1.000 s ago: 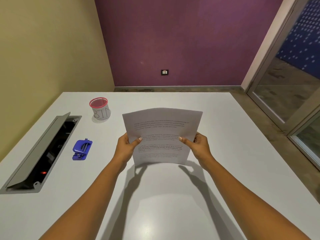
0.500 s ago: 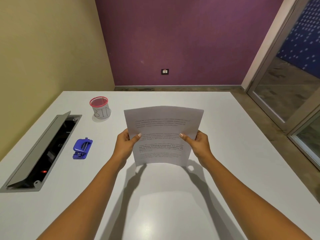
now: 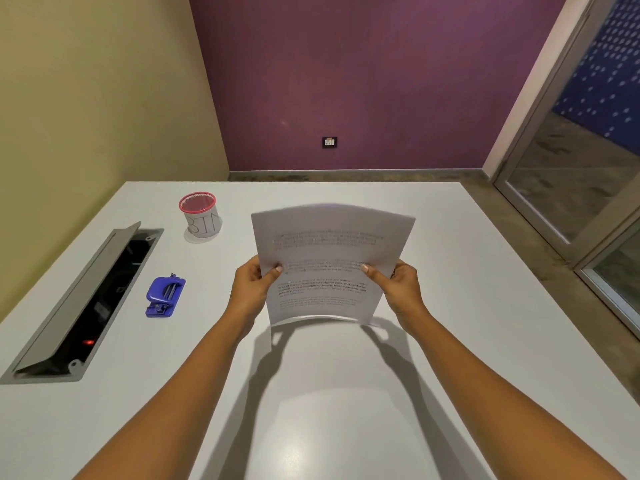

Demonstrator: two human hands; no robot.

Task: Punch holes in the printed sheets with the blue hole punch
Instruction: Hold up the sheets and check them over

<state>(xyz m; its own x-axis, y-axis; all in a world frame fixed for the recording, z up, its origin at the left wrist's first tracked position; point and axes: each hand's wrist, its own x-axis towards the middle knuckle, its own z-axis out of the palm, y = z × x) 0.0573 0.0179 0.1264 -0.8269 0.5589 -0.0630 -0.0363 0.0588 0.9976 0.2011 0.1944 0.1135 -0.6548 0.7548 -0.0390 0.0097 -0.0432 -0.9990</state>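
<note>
The printed sheets (image 3: 329,251) stand nearly upright above the middle of the white table (image 3: 467,341), text facing me, slightly bowed. My left hand (image 3: 251,289) grips their left edge, thumb on the front. My right hand (image 3: 398,289) grips the right edge the same way. The blue hole punch (image 3: 164,296) lies on the table to the left, well apart from my left hand.
A red-rimmed mesh cup (image 3: 200,216) marked "BIN" stands at the back left. An open grey cable hatch (image 3: 83,303) with its lid raised runs along the table's left side. A glass door (image 3: 588,161) is at the right.
Both hands have lifted the sheets a little higher off the table and held them more upright. The hole punch and cup have not moved.
</note>
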